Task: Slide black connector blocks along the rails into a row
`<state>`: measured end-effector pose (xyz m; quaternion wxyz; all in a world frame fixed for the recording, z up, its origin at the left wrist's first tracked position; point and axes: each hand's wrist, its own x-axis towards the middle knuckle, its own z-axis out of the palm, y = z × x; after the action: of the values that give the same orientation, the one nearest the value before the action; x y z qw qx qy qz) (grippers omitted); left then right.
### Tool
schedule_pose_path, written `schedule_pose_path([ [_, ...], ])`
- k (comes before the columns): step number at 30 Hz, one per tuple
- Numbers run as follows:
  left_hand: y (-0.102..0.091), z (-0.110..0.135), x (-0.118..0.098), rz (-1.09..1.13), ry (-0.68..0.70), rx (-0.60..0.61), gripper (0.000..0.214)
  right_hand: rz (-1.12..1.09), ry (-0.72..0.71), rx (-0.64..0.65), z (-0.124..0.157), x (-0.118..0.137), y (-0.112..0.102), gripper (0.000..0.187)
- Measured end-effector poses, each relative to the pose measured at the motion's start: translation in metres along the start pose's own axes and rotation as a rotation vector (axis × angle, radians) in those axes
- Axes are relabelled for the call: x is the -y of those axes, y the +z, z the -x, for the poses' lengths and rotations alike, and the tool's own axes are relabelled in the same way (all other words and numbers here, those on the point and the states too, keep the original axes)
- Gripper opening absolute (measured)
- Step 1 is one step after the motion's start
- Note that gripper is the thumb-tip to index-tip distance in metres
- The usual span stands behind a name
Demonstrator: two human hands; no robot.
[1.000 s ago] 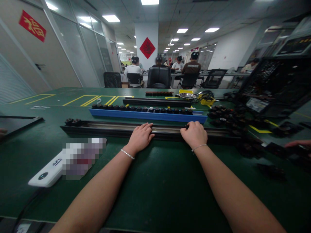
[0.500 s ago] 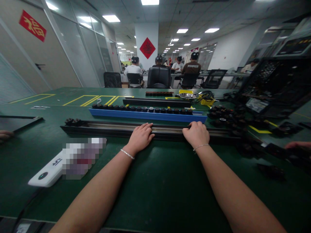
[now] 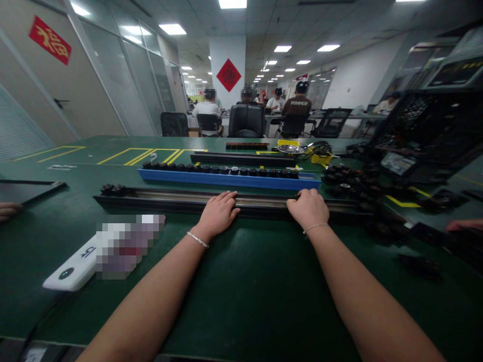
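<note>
A long black rail [image 3: 173, 198] with a metal-lined channel lies crosswise before me. My left hand [image 3: 219, 213] is closed over its middle, fingers across the channel and thumb on the near side. Farther right, my right hand [image 3: 310, 208] is closed in a pinch at the same rail. A small black part [image 3: 297, 196] shows at its fingertips, mostly hidden by the hand. Two or so black knobby modules [image 3: 113, 189] sit at the rail's left end. Behind it, a blue rail [image 3: 226, 178] carries a row of similar black modules.
Loose black modules [image 3: 345, 178] are heaped at right, near a dark open-framed machine [image 3: 415, 130]. A white power bank-like device [image 3: 71, 271] with a cable lies at left. Another black rail [image 3: 241, 160] lies farther back. Other people's hands show at both edges, one hand [image 3: 9, 210] at left.
My right hand has shifted slightly to the right along the black rail, with the small black part still at its fingertips. My left hand has stayed in place.
</note>
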<state>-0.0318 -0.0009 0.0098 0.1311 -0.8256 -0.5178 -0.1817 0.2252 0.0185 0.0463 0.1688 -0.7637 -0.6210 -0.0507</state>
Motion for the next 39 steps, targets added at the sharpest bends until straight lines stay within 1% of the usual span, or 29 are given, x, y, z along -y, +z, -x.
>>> schedule_pose_path([
  [10, 0.000, 0.000, -0.001, 0.000, -0.004, -0.004, 0.025, -0.012, 0.023, -0.002, -0.002, -0.006, 0.000, 0.040],
  [16, 0.001, 0.000, 0.000, 0.018, -0.002, -0.027, 0.025, -0.034, 0.043, 0.005, -0.004, -0.008, 0.000, 0.040],
  [24, 0.001, 0.001, 0.000, 0.024, -0.003, -0.029, 0.024, -0.068, 0.125, 0.035, -0.004, -0.011, -0.004, 0.049],
  [31, 0.002, 0.001, 0.001, 0.008, 0.000, -0.020, 0.026, -0.028, 0.158, 0.066, -0.004, -0.014, -0.008, 0.058],
  [39, 0.000, 0.002, 0.000, 0.010, -0.003, -0.012, 0.027, -0.038, 0.186, 0.094, -0.008, -0.019, -0.008, 0.056],
])
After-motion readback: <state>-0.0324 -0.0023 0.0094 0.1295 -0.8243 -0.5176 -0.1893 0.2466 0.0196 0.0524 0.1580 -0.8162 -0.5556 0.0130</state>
